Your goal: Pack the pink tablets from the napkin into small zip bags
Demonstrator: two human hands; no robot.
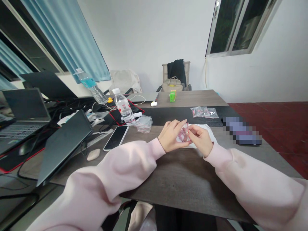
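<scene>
Both my hands meet over the middle of the dark wooden table point(183, 179). My left hand point(171, 136) and my right hand point(201, 138) pinch a small clear zip bag point(183, 135) with pinkish-red contents between them, each at one side of its red-striped top edge. The bag hovers just above a white sheet point(209, 131) lying on the table. Pale pink sleeves cover both arms.
A phone point(116, 137) lies face up left of my hands, beside a water bottle point(124, 106) and a pile of empty clear bags point(144, 123). Filled small bags point(204, 112) lie farther back. Laptops point(63, 144) and cables crowd the left. A blurred-out object point(242, 131) rests at the right.
</scene>
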